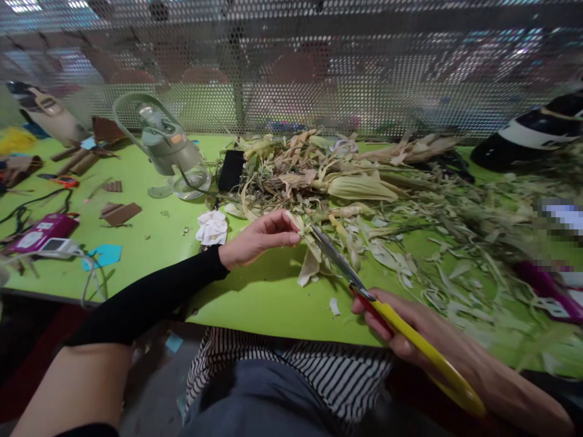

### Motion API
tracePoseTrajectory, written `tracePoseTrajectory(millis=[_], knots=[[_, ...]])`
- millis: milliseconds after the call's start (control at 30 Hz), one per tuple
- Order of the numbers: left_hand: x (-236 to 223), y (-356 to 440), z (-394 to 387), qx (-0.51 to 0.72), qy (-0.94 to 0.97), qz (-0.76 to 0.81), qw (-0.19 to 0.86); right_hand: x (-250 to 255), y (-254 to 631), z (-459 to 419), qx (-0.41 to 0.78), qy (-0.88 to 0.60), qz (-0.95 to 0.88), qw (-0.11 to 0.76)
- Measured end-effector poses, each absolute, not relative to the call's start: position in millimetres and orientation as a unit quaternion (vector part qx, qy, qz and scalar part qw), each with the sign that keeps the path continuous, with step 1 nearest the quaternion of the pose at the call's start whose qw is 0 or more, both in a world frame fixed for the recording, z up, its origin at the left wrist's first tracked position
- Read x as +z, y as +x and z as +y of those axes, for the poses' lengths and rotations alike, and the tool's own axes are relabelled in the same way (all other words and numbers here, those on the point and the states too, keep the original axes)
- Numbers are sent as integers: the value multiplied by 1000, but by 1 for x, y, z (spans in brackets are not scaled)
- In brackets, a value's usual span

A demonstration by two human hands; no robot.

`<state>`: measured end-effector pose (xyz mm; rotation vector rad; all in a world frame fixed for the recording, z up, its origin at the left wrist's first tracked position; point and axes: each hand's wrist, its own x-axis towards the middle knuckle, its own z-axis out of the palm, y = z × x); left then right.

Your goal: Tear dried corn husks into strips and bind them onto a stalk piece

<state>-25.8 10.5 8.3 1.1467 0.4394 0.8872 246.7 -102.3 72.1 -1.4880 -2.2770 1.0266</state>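
Note:
My left hand pinches a pale corn husk just above the green table. Scissors with yellow and red handles are gripped in my right hand. Their metal blades point up and to the left, with the tips at the husk close to my left fingertips. I cannot tell whether the blades touch it. Beyond my hands lies a heap of dry husks and leaves, with a larger pale green corn husk on it. A small white scrap rests between my hands.
A clear bottle with a looped handle leans at the back left, near a black phone-like slab. Crumpled white tissue sits by my left wrist. Purple power strips with cables lie left. A dark bottle stands back right before a perforated screen.

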Motion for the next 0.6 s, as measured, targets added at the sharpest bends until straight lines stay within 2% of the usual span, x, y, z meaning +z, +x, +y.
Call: tracePoseTrajectory(millis=[100,367,600], knots=[[9,-26,10,397,538,196,717,71,246,-102,387,-517,-760,78],[11,-26,9,390,570,199,696,67,247,-100,390,-559,-730,57],[10,-26,10,392,558,204,702,54,262,-106,401,-539,-732,111]])
